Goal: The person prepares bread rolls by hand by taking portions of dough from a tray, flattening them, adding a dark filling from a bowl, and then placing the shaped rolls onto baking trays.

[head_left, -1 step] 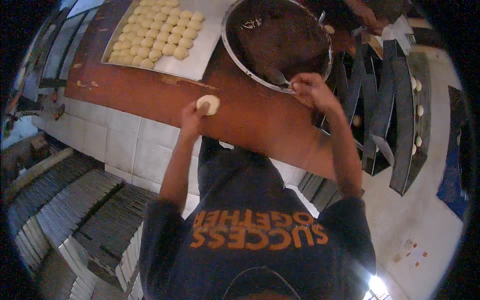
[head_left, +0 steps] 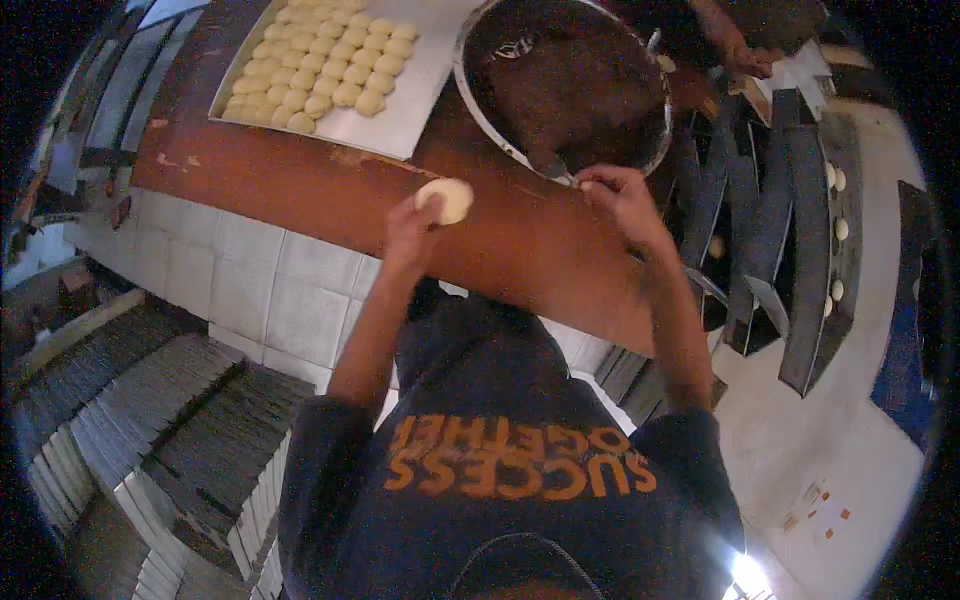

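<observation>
A flat, pale round of dough (head_left: 455, 203) rests in my left hand (head_left: 406, 236), pinched with the thumb on top, above the near part of the table. At the near rim of a big round metal bowl (head_left: 492, 128), my right hand (head_left: 626, 196) is closed around a spoon (head_left: 560, 174). The spoon's head lies against the dark brown filling (head_left: 570, 95) in that bowl. To the left, a metal tray (head_left: 408, 132) carries many pale dough balls (head_left: 330, 68) in close rows.
The brown table (head_left: 300, 172) runs beneath everything. Another person's hand (head_left: 745, 58) shows beyond the bowl at the far right. Long black tins (head_left: 795, 255) stand on the right, some with pale dough pieces (head_left: 840, 230). Stacked dark tins (head_left: 160, 370) fill the lower left.
My left hand has moved right with the dough round, closer to the bowl. My right hand and the spoon have shifted only slightly at the bowl's near rim.
</observation>
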Tool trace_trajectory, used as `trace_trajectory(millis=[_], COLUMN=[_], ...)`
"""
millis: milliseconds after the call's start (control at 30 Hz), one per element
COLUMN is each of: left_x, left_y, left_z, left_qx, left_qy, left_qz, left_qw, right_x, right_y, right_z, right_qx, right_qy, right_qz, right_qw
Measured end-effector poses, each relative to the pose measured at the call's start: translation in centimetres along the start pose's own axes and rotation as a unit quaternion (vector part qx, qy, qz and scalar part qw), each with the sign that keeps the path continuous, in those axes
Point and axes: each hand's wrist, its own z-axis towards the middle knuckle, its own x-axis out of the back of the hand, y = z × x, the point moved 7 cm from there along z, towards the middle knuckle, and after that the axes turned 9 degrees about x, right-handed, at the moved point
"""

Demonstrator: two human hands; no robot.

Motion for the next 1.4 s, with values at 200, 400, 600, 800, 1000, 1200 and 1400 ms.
trace_trajectory(millis=[200, 400, 600, 800, 1000, 1200, 1400], left_x=[-8.4, -6.7, -2.6, -4.2, -6.7, -13.9, -22.2], left_y=[2.3, 5.1, 10.0, 8.6, 5.0, 6.0, 4.2], left_z=[0.9, 4.1, 3.4, 0.1, -2.0, -6.2, -13.0], left_qx=[0.076, 0.072, -0.009, 0.049, 0.089, -0.084, -0.163], left_qy=[-0.084, -0.033, -0.021, -0.121, -0.194, -0.274, -0.373], left_qz=[-0.247, -0.337, -0.359, -0.337, -0.238, -0.187, -0.148], left_qw=[0.962, 0.938, 0.933, 0.932, 0.947, 0.94, 0.901], right_x=[-4.7, -8.4, -5.9, -6.1, -8.4, -6.0, 1.4], right_y=[-4.9, -5.1, -1.0, -4.0, -3.4, -8.8, -12.4], right_z=[-1.6, -0.3, 2.2, 3.5, 1.7, -4.3, -12.7], right_qx=[0.216, 0.216, 0.12, 0.139, 0.015, 0.213, 0.289], right_qy=[0.18, 0.214, 0.237, 0.275, 0.214, 0.349, 0.345], right_qz=[-0.251, -0.297, -0.428, -0.213, 0.307, -0.046, -0.088], right_qw=[0.926, 0.905, 0.864, 0.927, 0.927, 0.912, 0.889])
